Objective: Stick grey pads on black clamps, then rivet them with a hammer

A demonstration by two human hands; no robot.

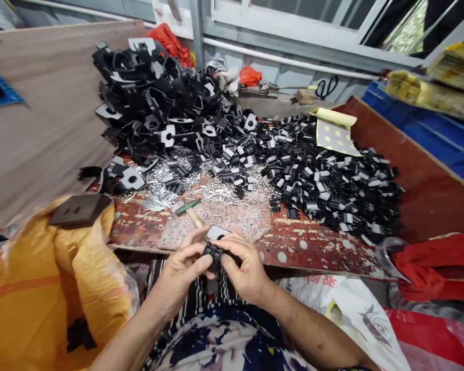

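A black plastic clip part (213, 255) with a light grey flat face on its far side is held in front of my body. My left hand (185, 265) pinches it from the left, thumb on the near side. From the right, my right hand (245, 265) grips the same part with thumb and fingers. Just beyond my fingers a hammer (188, 207) lies on a speckled stone slab (235, 214), its wooden handle pointing toward my hands. Loose silver metal pins (216, 191) are scattered over the slab's far side.
Large black parts (150, 98) are heaped at the back left, small black clips (324, 180) at the right. A yellow sheet (335, 131) lies on the small ones. Scissors (326, 87) rest at the back. A yellow sack (34, 278) stands left, a white bag (343, 304) right.
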